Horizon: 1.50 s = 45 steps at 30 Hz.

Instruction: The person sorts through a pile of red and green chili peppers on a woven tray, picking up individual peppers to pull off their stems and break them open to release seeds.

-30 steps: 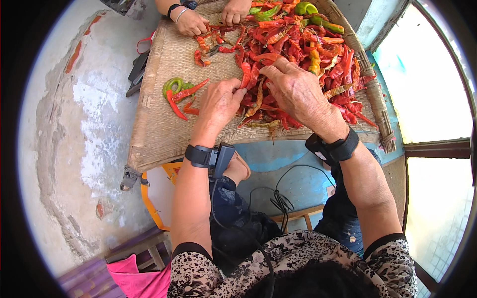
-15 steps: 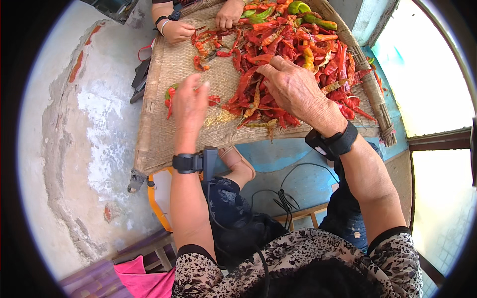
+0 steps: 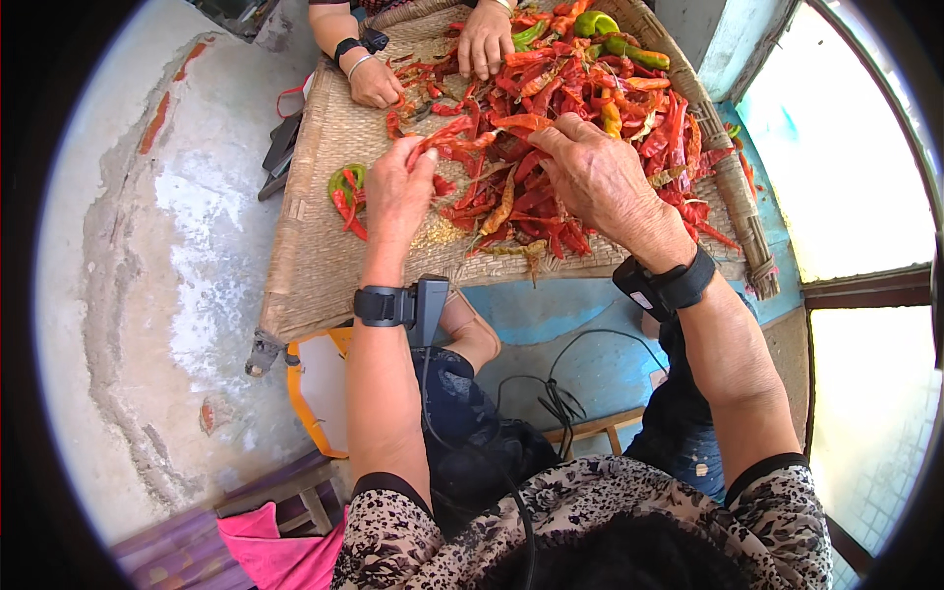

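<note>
Pinched in my left hand (image 3: 399, 192) is a dried red chili pepper (image 3: 462, 141); it points right, over the woven tray (image 3: 315, 236). My right hand (image 3: 610, 187) is over the near middle of the heaped red chili peppers (image 3: 678, 133), its fingers curled together. Its fingertips are partly hidden, so whatever they grip cannot be made out. An orange-red pepper (image 3: 519, 122) lies just beside them. Left of my left hand sit a few red peppers and a curled green pepper (image 3: 344, 182).
Opposite me, another person's two hands (image 3: 374, 83) work at the tray's far edge. Green peppers (image 3: 594, 24) top the far side of the heap. Yellow seeds (image 3: 438, 231) dot the mat. Black cables (image 3: 560, 403) hang below the tray, and a plaster wall (image 3: 147, 295) stands left.
My left hand has moved right and slightly up, and now holds a red chili pepper. My right hand has shifted slightly right. The other person's hands have moved right and nearer.
</note>
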Motion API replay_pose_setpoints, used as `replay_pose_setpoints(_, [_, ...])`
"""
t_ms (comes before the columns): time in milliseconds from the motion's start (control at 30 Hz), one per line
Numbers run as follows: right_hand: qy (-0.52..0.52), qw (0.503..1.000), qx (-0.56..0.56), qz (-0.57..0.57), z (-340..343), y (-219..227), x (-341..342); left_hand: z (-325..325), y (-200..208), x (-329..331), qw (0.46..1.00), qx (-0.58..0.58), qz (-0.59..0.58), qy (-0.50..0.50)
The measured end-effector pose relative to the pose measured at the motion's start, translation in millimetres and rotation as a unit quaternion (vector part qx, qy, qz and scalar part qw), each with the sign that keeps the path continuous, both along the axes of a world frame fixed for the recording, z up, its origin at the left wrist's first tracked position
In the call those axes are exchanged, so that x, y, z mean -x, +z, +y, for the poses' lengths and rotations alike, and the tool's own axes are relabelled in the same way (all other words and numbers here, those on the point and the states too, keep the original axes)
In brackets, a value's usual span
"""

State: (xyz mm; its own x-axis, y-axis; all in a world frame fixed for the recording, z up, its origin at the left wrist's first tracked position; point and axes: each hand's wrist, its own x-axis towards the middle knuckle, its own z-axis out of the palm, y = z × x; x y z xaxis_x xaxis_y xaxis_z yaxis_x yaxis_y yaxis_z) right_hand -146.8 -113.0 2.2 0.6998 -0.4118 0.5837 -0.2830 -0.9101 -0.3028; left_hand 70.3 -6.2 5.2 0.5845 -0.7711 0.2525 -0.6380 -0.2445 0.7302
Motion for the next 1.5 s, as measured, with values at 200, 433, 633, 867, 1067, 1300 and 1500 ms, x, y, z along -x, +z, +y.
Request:
replay_pose_setpoints(200, [0.013,1.0,0.004,0.002,1,6,4,38,-12,-64,0.954,0.076,-0.243,0.16])
replay_pose_setpoints(433, [0.006,1.0,0.006,0.027,7,4,-5,0,-6,12,0.969,-0.134,-0.201,-0.048])
replay_pose_setpoints(633, [0.016,1.0,0.009,-0.01,8,0,-7,-15,-16,20,0.927,-0.279,-0.246,-0.056])
replay_pose_setpoints(867, [0.013,1.0,0.013,0.005,3,0,-1,16,6,-37,0.946,-0.202,-0.231,0.106])
replay_pose_setpoints(1067, [0.01,1.0,0.023,0.014,7,0,0,28,-5,-20,0.891,-0.043,-0.431,0.135])
replay_pose_setpoints(1300, [0.011,0.999,0.02,0.029,7,3,2,21,-10,10,0.893,-0.276,-0.337,-0.118])
replay_pose_setpoints(1500, [0.006,0.999,0.022,0.036,8,2,0,17,-6,-12,0.915,-0.296,-0.272,-0.032])
